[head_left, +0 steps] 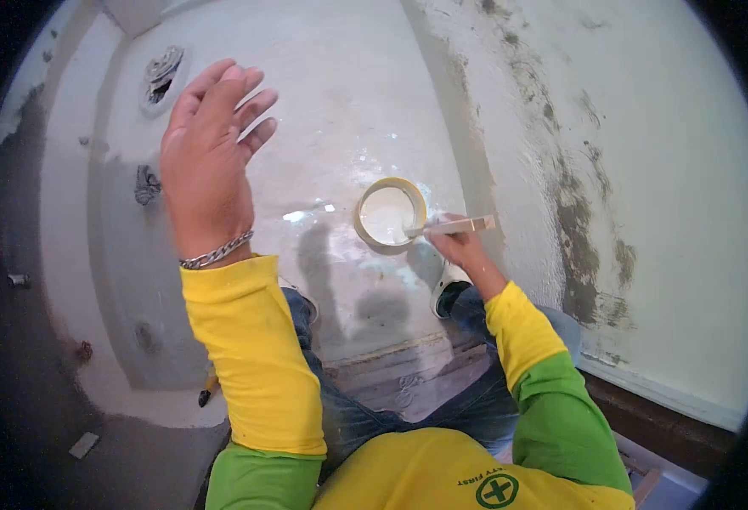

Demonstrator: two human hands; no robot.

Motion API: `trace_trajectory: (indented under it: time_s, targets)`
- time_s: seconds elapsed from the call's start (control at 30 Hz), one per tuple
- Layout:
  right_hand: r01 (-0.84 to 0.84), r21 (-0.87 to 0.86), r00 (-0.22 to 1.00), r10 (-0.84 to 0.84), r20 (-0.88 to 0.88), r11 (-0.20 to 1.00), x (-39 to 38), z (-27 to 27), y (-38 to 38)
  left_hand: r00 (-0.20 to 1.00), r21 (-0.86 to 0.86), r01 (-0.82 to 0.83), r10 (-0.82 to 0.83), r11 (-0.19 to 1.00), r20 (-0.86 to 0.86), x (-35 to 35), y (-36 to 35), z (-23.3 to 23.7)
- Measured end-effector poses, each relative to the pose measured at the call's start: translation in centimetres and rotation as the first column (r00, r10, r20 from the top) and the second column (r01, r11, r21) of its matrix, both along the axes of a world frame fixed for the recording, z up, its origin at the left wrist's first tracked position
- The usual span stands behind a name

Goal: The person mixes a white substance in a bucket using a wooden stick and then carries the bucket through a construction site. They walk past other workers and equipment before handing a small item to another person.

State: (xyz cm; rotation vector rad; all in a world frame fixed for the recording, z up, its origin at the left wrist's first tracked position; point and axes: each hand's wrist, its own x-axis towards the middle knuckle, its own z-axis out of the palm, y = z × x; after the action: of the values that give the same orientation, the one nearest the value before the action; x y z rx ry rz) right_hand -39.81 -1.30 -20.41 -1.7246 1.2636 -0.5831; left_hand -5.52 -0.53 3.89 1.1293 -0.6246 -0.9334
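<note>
Pale floor (340, 119) stretched from near to far ahead of you, wet-looking around the middle. Pale green wall (680, 187) to the right, dark stains toward its left side. You wore a yellow shirt (399, 467) with green on the sleeves, and blue jeans (484, 404). Yellow bucket (360, 219) stood upright on the floor, mid-scene, just beyond your feet, white paint (382, 214) inside. Your left hand (208, 153) was raised at the left, fingers loosely bent and apart, in view just beside an oval opening (163, 81) farther left. Your right hand (459, 245) was closed around a brush (467, 225), well apart from the left. Brush tip reached over the bucket's right rim; whether it was dipped, you couldn't tell. Metal bracelet (218, 252) circled your left wrist.
</note>
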Motion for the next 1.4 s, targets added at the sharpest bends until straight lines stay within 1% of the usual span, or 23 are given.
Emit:
trace_trajectory:
  time_s: [0.03, 0.07, 0.1, 0.17, 0.2, 0.3, 0.37, 0.43, 0.53, 0.67, 0.73, 0.77, 0.83, 0.87, 0.97, 1.0, 1.1, 1.17, 1.2, 1.27, 1.3, 1.37, 1.4]
  targets:
    - [-0.104, 0.044, 0.984, 0.11, -0.137, 0.994, 1.0, 1.7, 0.6, 1.0, 0.0, -0.009, 0.009, 1.0, 0.0, 0.1, 0.1, -0.1]
    - [0.066, 0.078, 0.998, -0.065, -0.016, 0.995, 2.5, 2.0, 1.3, 1.0, -0.001, -0.002, 0.002, 1.0, 0.004, 0.1, 0.1, -0.2]
    - [0.068, 0.075, 0.998, -0.067, -0.017, 0.995, 3.7, 2.5, 1.0, 1.0, -0.005, 0.01, -0.01, 1.0, 0.007, 0.2, 0.1, -0.2]
    - [-0.075, 0.025, 0.959, 0.065, 0.275, 0.997, 5.2, 3.3, -1.9, 1.0, -0.003, 0.017, -0.017, 1.0, -0.005, 0.4, 0.0, -0.1]
    - [-0.168, -0.172, 0.958, 0.202, 0.205, 0.971, 5.7, 2.9, -3.7, 1.0, 0.004, 0.014, -0.014, 1.0, -0.017, 0.5, 0.0, -0.1]
    - [-0.209, -0.17, 0.977, 0.215, 0.014, 0.963, 5.7, 1.2, -6.9, 1.0, -0.009, -0.004, 0.004, 1.0, -0.007, 1.1, 0.3, -0.1]
    - [-0.263, -0.287, 0.961, 0.222, -0.168, 0.921, 1.5, -5.0, -7.2, 1.0, -0.007, -0.012, 0.012, 1.0, -0.009, 1.2, 0.3, -0.1]
    - [-0.016, -0.058, 0.988, 0.025, 0.152, 0.998, -1.2, -7.8, -3.6, 1.0, -0.002, -0.02, 0.02, 1.0, -0.009, 1.4, 0.3, -0.1]
    - [0.045, 0.121, 0.956, -0.078, 0.284, 0.992, 0.5, -7.3, 0.7, 1.0, 0.003, -0.025, 0.025, 1.0, 0.011, 1.4, 0.1, -0.1]
    - [-0.087, 0.127, 0.995, 0.08, 0.053, 0.988, 4.2, -7.6, -1.3, 1.0, 0.014, -0.012, 0.011, 1.0, 0.026, 0.2, -0.2, 0.0]
    - [-0.121, -0.324, 0.99, 0.137, 0.027, 0.938, 3.9, -10.2, -3.0, 0.999, 0.049, 0.013, -0.015, 0.999, 0.043, -0.2, -0.5, 0.0]
    - [-0.116, -0.325, 0.991, 0.132, 0.028, 0.939, 3.4, -10.4, -4.1, 0.999, 0.056, 0.006, -0.009, 0.998, 0.053, -0.3, -0.5, 0.0]
    - [-0.003, -0.149, 0.983, 0.03, 0.18, 0.989, 2.8, -8.8, -4.8, 0.997, 0.079, 0.007, -0.013, 0.997, 0.072, -0.6, -0.6, -0.3]
    - [0.124, 0.146, 0.92, -0.169, 0.353, 0.981, 1.9, -8.3, -3.4, 0.996, 0.094, -0.003, -0.005, 0.996, 0.085, -0.8, -0.5, -0.4]
    - [0.181, 0.223, 0.838, -0.269, 0.475, 0.958, 0.8, -8.6, 0.0, 0.992, 0.117, -0.007, -0.008, 0.993, 0.129, -0.9, -0.7, -0.5]
    - [0.142, 0.069, 0.946, -0.155, 0.283, 0.988, 1.5, -8.5, 0.9, 0.989, 0.129, -0.01, -0.009, 0.992, 0.148, -1.1, -0.8, -0.7]
    - [0.191, 0.184, 0.878, -0.252, 0.408, 0.964, 5.3, -9.1, 1.4, 0.986, 0.167, 0.023, -0.05, 0.986, 0.159, -2.3, -1.2, -1.1]
    - [0.099, -0.083, 0.98, -0.111, -0.166, 0.992, 6.0, -10.9, -1.7, 0.978, 0.212, 0.058, -0.099, 0.976, 0.186, -3.6, -1.0, -1.5]
    - [0.12, -0.081, 0.979, -0.131, -0.156, 0.989, 5.5, -10.2, -2.4, 0.971, 0.256, 0.074, -0.128, 0.964, 0.203, -4.2, -1.0, -1.8]
    - [0.304, 0.025, 0.912, -0.299, 0.281, 0.952, 4.5, -7.8, -3.0, 0.96, 0.28, 0.082, -0.152, 0.957, 0.236, -4.6, -0.8, -2.6]
    - [0.316, 0.034, 0.907, -0.312, 0.284, 0.948, 4.4, -8.1, -2.9, 0.953, 0.296, 0.072, -0.153, 0.952, 0.261, -4.4, -0.6, -3.1]
    - [0.459, -0.297, 0.87, -0.491, -0.04, 0.837, 5.7, -8.8, -3.3, 0.942, 0.297, 0.092, -0.18, 0.95, 0.284, -4.1, -0.3, -3.8]
    - [0.511, -0.055, 0.814, -0.463, 0.352, 0.858, 6.5, -13.7, -2.8, 0.93, 0.328, 0.082, -0.19, 0.941, 0.314, -4.2, -0.2, -4.0]
